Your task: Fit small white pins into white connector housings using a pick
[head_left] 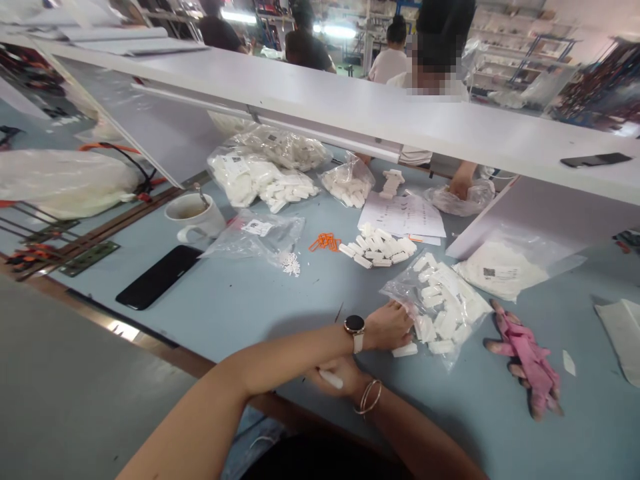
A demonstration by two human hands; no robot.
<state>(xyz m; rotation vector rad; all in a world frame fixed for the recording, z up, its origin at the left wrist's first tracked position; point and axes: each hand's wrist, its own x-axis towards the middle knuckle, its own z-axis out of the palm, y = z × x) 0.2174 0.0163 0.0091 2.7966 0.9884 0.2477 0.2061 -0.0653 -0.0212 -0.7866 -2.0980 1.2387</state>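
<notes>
My left hand (390, 327), with a watch on its wrist, reaches across over my right forearm to the near-left edge of a clear plastic bag (453, 307) of white plastic pieces. Its fingers are bent at the bag's edge, and what they grip is hidden. A loose white piece (405, 350) lies just beneath those fingers. Closer to the table's front edge, my right hand (345, 373), with bracelets on the wrist, is closed around a white plastic piece (331, 379). My left forearm partly covers this hand.
Around lie a pile of white pieces (380, 247), orange clips (325, 241), tiny white parts (291, 264), a phone (159, 277), a mug (197, 217), filled bags (270, 167) and a pink glove (527, 360). A shelf (320, 87) spans the back; a co-worker's hand (463, 180) is beyond.
</notes>
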